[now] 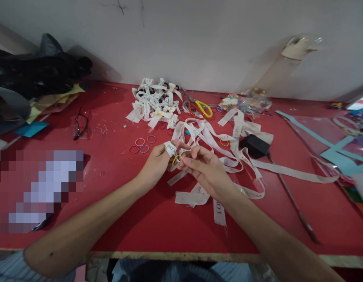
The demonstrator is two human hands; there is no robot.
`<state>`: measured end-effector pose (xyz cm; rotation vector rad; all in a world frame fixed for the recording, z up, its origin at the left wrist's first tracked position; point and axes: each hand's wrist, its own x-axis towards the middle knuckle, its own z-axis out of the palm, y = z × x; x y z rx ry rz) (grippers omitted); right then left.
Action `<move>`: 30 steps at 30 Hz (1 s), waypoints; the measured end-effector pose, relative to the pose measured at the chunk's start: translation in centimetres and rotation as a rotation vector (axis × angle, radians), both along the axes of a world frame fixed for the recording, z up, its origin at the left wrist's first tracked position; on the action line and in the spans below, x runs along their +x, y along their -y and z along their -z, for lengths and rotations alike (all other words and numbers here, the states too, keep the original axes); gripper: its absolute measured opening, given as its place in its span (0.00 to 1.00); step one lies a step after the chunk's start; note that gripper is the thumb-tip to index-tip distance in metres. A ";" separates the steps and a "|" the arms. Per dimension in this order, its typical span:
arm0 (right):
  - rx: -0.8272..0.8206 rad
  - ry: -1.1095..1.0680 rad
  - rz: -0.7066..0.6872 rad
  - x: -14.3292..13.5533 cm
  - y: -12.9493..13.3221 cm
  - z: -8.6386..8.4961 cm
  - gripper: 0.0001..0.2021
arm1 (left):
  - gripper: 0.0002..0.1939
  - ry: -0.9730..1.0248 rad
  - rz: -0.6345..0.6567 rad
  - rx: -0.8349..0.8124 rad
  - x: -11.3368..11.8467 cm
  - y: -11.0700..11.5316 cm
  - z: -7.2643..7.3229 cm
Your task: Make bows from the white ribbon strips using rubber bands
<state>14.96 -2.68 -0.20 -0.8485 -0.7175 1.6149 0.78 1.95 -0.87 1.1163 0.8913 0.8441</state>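
Both of my hands meet above the middle of the red table. My left hand (153,166) is closed on a white printed ribbon (170,149), which wraps over its thumb and fingers. A yellow elastic band (176,160) sits between the two hands, against the ribbon. My right hand (209,168) has its fingers pinched together right beside the band; what lies between its fingertips is partly hidden. Long loose white ribbons (234,156) spread behind and to the right of my hands. Several coloured elastic bands, including a blue one (144,149), lie just left of them.
A pile of tied white ribbon bows (158,102) lies at the back, beside scissors with red and yellow handles (203,109). A black block (254,146) and a thin rod (295,207) are on the right. Eyeglasses (80,124) and a black bag (37,72) are on the left.
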 end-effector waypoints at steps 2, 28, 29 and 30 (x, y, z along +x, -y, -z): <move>0.008 0.020 0.003 0.0 0.0 0.0 0.11 | 0.22 0.034 -0.033 -0.134 0.2 -0.1 0.2; 0.042 0.410 -0.105 0.7 -0.3 0.5 0.11 | 0.18 0.213 0.010 -0.345 -0.2 -0.3 -1.0; 0.055 0.457 -0.118 0.7 -0.3 0.5 0.09 | 0.18 0.202 0.011 -0.349 -0.2 -0.3 -1.1; 0.075 0.506 -0.126 0.8 -0.3 0.5 0.08 | 0.19 0.191 0.014 -0.350 -0.2 -0.2 -1.2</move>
